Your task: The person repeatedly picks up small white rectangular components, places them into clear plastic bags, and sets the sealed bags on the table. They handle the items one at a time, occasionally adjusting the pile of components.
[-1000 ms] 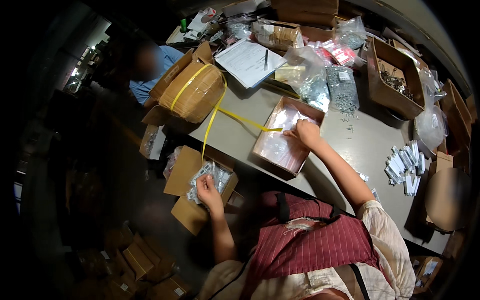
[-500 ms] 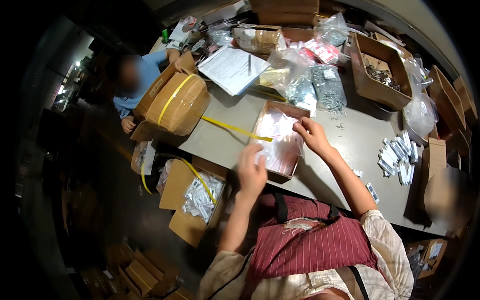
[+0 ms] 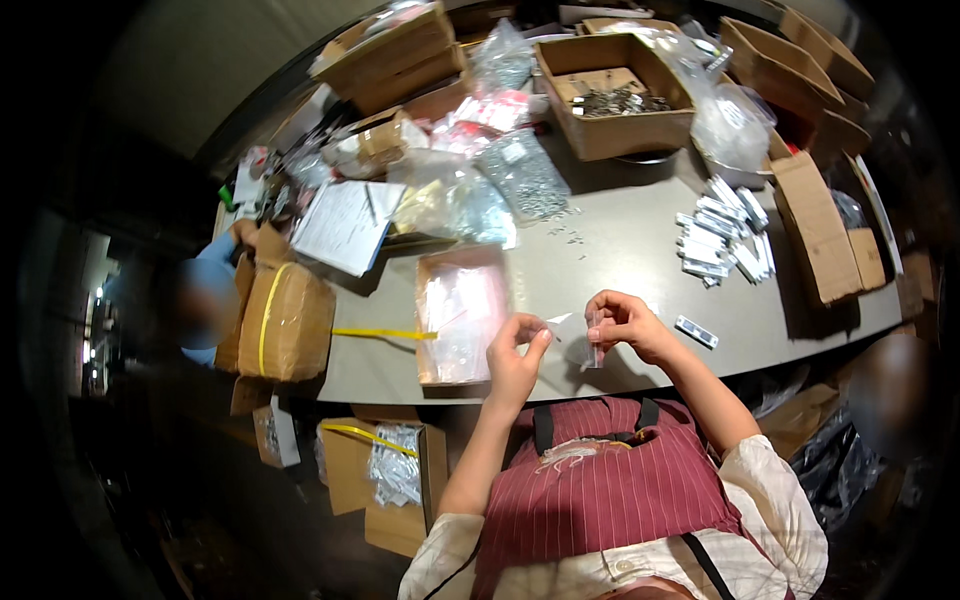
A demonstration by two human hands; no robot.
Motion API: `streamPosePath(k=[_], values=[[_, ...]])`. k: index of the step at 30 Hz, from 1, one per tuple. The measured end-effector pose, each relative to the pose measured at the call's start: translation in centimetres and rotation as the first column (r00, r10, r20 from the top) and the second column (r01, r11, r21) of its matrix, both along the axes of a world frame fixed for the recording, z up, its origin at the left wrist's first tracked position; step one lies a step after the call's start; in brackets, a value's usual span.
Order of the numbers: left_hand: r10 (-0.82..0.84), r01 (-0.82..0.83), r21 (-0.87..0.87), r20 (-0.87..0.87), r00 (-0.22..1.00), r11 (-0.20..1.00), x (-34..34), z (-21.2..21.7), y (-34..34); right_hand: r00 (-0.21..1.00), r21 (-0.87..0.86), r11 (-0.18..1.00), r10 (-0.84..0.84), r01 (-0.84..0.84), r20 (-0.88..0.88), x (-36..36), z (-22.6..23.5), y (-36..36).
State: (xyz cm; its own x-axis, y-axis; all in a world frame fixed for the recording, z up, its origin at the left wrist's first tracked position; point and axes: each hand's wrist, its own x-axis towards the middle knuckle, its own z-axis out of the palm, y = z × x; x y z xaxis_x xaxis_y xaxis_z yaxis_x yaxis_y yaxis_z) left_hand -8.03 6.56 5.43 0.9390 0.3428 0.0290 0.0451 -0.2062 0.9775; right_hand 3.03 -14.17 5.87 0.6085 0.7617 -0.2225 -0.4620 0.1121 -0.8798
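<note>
My right hand (image 3: 622,325) pinches a small clear plastic bag (image 3: 595,345) above the table's near part. Left of it, my left hand (image 3: 517,358) has its fingers curled and thumb bent in; what they hold, if anything, is too small to make out. Beside my left hand is an open shallow cardboard box (image 3: 426,365) with clear plastic bags (image 3: 465,305) inside. One small silver-and-dark latch-like part (image 3: 696,332) lies alone to the right of my right hand. Farther right is a pile of similar pale metal parts (image 3: 722,235).
Small metal pieces fill a deep carton (image 3: 620,135) at the back. Bagged hardware (image 3: 520,175) and a paper-covered clipboard (image 3: 345,225) lie on the table. At left a co-worker's arm (image 3: 225,245) reaches a yellow-strapped carton (image 3: 300,325). Below the edge, a carton holds bagged parts (image 3: 395,470).
The view has swung right. My hands have left the box of bags and come nearer me, to its right. A small clear bag now shows in my right hand.
</note>
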Motion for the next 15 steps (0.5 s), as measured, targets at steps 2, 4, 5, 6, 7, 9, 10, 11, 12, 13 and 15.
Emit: streamPosePath(k=[2, 4, 5, 6, 7, 9, 10, 11, 12, 13, 15], values=[[-0.054, 0.060, 0.072, -0.074, 0.996, 0.996, 0.0, -0.4, -1.2, 0.981, -0.020, 0.982, -0.186, 0.187, 0.047, -0.7, -2.0, -2.0], [-0.151, 0.122, 0.415, 0.038, 0.988, 0.902, 0.0, -0.8, -2.6, 0.891, -0.070, 0.939, -0.293, 0.336, 0.346, -1.6, -3.3, -3.5], [-0.209, 0.124, 0.570, 0.085, 0.974, 0.812, 0.1, -0.8, -3.4, 0.765, -0.085, 0.915, -0.276, 0.395, 0.582, -2.1, -3.3, -3.9], [-0.246, 0.159, 0.600, 0.065, 0.967, 0.784, 0.3, -0.6, -4.1, 0.590, -0.088, 0.888, -0.223, 0.452, 0.776, -2.6, -3.3, -4.2], [-0.282, 0.193, 0.627, 0.045, 0.958, 0.755, 0.5, -0.4, -4.9, 0.482, -0.067, 0.898, -0.169, 0.434, 0.860, -3.2, -3.2, -4.4], [-0.368, 0.351, 0.525, -0.077, 0.927, 0.775, 0.8, 0.2, -6.0, 0.571, -0.104, 0.936, -0.115, 0.336, 0.813, -4.8, -3.7, -4.6], [-0.426, 0.459, 0.375, -0.172, 0.888, 0.805, 0.9, 0.2, -6.4, 0.578, -0.118, 0.942, -0.092, 0.315, 0.811, -5.2, -3.9, -4.6], [-0.346, 0.384, 0.310, -0.172, 0.922, 0.870, 0.8, 0.0, -7.0, 0.493, -0.083, 0.943, -0.093, 0.323, 0.865, -4.9, -3.2, -4.7], [-0.327, 0.378, 0.276, -0.213, 0.921, 0.884, 0.9, -0.1, -7.2, 0.592, -0.141, 0.926, -0.103, 0.351, 0.799, -4.8, -3.3, -5.2], [-0.308, 0.369, 0.241, -0.255, 0.917, 0.898, 1.0, -0.1, -7.2, 0.681, -0.200, 0.907, -0.120, 0.372, 0.722, -4.7, -3.6, -5.7], [-0.292, 0.364, 0.286, -0.265, 0.919, 0.887, 1.2, -0.1, -7.7, 0.771, -0.328, 0.869, -0.091, 0.370, 0.630, -4.3, -4.0, -6.7]])
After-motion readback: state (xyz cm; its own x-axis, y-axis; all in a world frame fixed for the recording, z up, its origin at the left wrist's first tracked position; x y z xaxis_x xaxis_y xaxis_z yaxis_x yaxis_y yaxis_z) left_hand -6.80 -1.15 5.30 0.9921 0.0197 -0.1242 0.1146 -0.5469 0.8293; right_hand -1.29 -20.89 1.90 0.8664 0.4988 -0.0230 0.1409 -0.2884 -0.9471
